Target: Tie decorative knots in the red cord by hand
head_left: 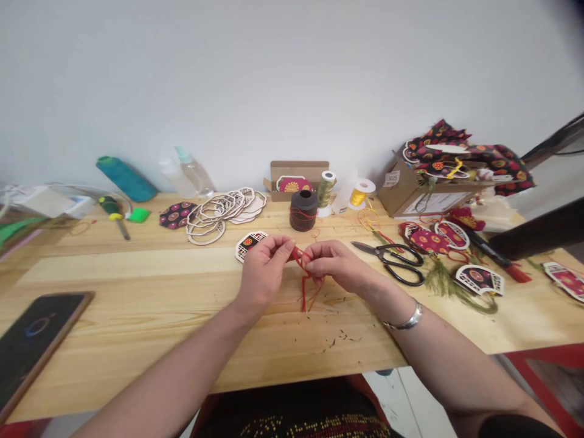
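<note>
Your left hand (263,271) and right hand (336,263) meet over the middle of the pale wooden table (137,286), set back from the near edge. Fingers of both hands are pinched together on a thin red cord (305,281): left pinches its left part, right pinches its right part. The short stretch between the hands runs roughly parallel to the near edge; the loose ends hang straight down toward the near edge, so the cord's long axis there points at you. The ends touch or nearly touch the table, can't tell which.

Just behind the left hand lies a small fan-shaped ornament with black-and-red pattern (249,243), partly covered by the fingers. Behind the hands stands a dark brown thread spool (303,210). Black-handled scissors (396,258) lie just right of the right hand, blades pointing left toward it. A stack of bare wooden frame cutouts (225,210) sits toward the far edge, left of the spool. A dark phone (31,337) lies at the near left corner. Nothing sits between the hands and the near edge but small dark thread scraps (340,337).
</note>
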The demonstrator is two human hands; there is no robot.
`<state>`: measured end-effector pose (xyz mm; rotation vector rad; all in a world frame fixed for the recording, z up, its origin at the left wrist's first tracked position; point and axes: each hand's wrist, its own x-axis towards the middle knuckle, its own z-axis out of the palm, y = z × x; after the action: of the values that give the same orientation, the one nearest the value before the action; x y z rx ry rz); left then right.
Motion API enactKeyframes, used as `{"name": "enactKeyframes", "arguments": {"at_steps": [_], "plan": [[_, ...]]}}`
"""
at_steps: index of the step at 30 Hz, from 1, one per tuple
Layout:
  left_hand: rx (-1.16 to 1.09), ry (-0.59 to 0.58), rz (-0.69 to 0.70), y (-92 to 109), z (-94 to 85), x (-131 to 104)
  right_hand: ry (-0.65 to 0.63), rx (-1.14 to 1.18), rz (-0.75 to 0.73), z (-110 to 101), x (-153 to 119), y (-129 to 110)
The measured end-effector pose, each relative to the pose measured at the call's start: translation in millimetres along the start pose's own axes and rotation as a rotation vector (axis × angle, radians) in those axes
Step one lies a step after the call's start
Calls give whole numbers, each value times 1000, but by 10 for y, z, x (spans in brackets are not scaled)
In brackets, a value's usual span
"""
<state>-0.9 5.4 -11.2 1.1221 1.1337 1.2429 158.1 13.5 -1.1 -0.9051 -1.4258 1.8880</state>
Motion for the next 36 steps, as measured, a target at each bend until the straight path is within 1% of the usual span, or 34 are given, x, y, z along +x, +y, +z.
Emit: {"name": "enactKeyframes", "arguments": {"at_steps": [2,5,8,12,14,15,17,18,19,20,21,24,26,27,28,29,30,31,32,34,36], "plan": [[-109,17,-17,-21,-4,13,-72,-19,-3,-20,-15,-12],[-204,53,-32,-26,-6,30,-197,-67,-4,-56,-43,-49],[-246,65,-36,-6,-3,46,-337,-110,10,-86,-78,-93],[-278,58,-4,16,-1,60,-500,-155,24,-123,-123,-137],[-301,51,20,21,-2,63,-559,-122,-34,-158,-140,-155],[-315,49,26,23,-2,65,-583,-88,-83,-183,-148,-165],[-341,52,27,27,-5,67,-588,13,-210,-246,-168,-191],[-348,57,24,29,-8,69,-560,40,-243,-284,-181,-206],[-349,62,20,30,-11,71,-485,76,-276,-322,-196,-223],[-343,65,16,30,-15,72,-383,97,-289,-360,-210,-241],[-332,66,14,30,-19,71,-268,102,-295,-394,-222,-260],[-233,48,16,29,-28,57,150,114,-328,-440,-215,-303],[-104,40,21,36,-28,35,363,107,-355,-402,-160,-296],[-33,43,23,42,-27,22,453,80,-351,-363,-121,-277],[30,47,24,50,-26,9,566,29,-382,-314,-78,-248],[84,47,26,58,-25,-3,622,-41,-399,-258,-37,-210],[125,44,32,65,-24,-14,606,-89,-408,-199,-2,-168],[155,38,43,69,-24,-22,545,-105,-414,-141,26,-125],[176,31,57,71,-25,-29,463,-92,-416,-87,45,-82],[199,14,87,68,-26,-37,273,-40,-372,1,58,-9],[192,3,100,59,-26,-40,152,12,-349,60,55,42]]}}
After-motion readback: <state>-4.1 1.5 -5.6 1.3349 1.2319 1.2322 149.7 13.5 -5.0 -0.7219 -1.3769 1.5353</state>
